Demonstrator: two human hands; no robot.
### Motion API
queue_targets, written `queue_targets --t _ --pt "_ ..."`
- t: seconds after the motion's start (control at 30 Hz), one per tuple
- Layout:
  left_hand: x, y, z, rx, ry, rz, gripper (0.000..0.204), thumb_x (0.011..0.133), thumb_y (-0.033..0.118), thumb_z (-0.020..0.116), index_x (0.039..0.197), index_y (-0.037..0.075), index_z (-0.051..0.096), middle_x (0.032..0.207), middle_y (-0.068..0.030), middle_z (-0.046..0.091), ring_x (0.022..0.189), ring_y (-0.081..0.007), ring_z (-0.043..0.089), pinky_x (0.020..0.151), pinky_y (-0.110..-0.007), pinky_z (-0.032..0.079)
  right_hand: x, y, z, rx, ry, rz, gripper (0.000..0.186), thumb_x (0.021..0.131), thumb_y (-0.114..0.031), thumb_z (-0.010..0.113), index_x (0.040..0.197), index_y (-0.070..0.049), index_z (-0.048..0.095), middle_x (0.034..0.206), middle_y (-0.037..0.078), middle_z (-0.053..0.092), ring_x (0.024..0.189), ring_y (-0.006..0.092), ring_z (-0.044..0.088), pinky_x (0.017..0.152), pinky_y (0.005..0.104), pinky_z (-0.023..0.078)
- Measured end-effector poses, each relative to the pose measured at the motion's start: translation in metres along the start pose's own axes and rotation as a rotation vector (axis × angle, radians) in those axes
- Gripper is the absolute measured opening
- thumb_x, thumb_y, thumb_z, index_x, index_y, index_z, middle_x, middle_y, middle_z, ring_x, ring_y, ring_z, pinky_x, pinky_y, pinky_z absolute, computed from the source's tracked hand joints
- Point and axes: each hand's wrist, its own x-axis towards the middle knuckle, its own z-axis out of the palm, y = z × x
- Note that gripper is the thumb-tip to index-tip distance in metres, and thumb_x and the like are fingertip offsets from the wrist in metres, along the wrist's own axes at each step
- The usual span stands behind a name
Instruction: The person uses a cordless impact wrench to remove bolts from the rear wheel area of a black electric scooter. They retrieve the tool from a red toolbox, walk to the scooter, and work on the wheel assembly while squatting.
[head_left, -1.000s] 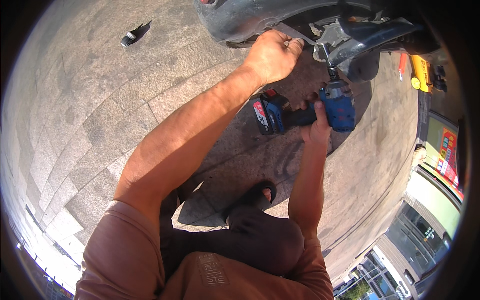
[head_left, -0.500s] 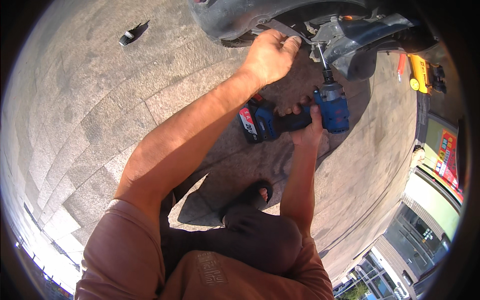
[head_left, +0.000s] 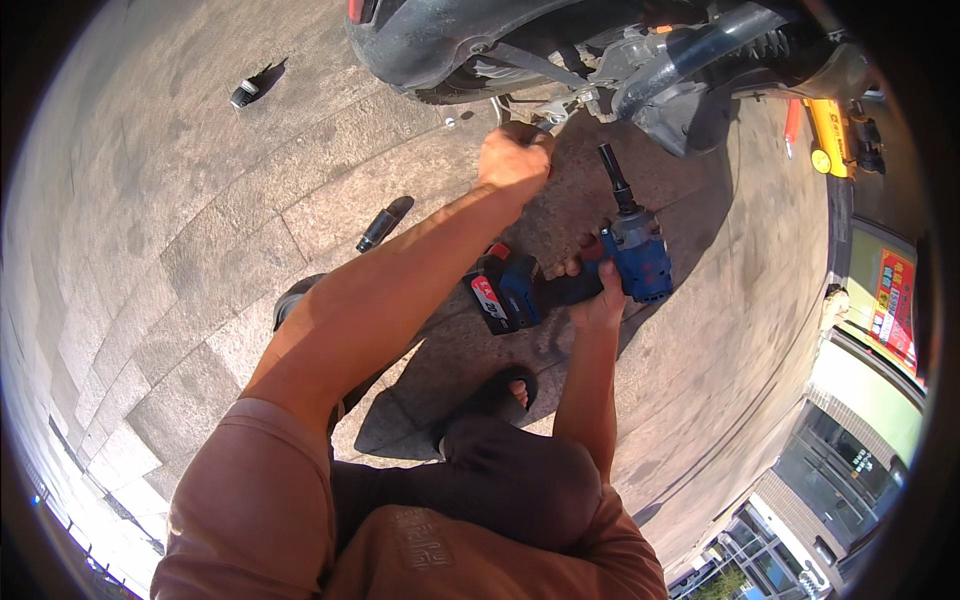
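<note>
My right hand (head_left: 598, 292) is wrapped round the grip of a blue and black cordless impact wrench (head_left: 640, 262). A long dark socket (head_left: 613, 170) on its nose points up toward the vehicle, with its tip apart from it. My left hand (head_left: 515, 160) is closed just below the underside of a dark scooter-like vehicle (head_left: 440, 50). Silvery metal pieces (head_left: 555, 112) show right beyond its fingers. Whatever those fingers hold is hidden by the hand. Above them runs a flat grey bar (head_left: 535, 64) on the vehicle's underside.
A dark cylindrical piece (head_left: 376, 232) lies on the paving left of my left forearm. Farther left lies a small black-and-silver object (head_left: 243, 94). A yellow piece of equipment (head_left: 828, 135) and a red item (head_left: 793, 125) are at far right. My sandalled foot (head_left: 518, 392) is below the impact wrench.
The impact wrench has drawn back from the vehicle, toward me and slightly left. My left hand has left the grey bar and moved nearer to me. The dark cylindrical piece has come into sight.
</note>
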Motion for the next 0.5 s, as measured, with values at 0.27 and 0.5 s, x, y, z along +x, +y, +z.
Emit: queue_targets --t 0.27,0.5 --pt "0.02 -0.093 -0.071 0.709 0.154 0.334 0.027 0.079 0.026 0.062 0.099 0.007 0.063 0.089 -0.0146 0.067 0.089 -0.0311 0.064 0.079 -0.039 0.05 -0.054 0.008 -0.034 0.034 0.09 0.055 0.063 0.084 -0.028 0.064 0.137 -0.009 0.035 0.111 0.008 0.055 0.079 0.0172 0.052 0.074 0.0374 0.044" --pt "0.086 -0.081 -0.133 1.258 0.41 0.5 0.056 0.077 0.031 0.064 0.125 0.008 0.046 0.126 -0.0147 0.046 0.115 -0.0342 0.045 0.094 -0.047 0.039 -0.084 0.009 -0.041 0.043 0.283 0.043 0.048 0.078 -0.023 0.07 0.118 -0.006 0.05 0.11 0.013 0.057 0.077 0.0209 0.057 0.07 0.0361 0.05"
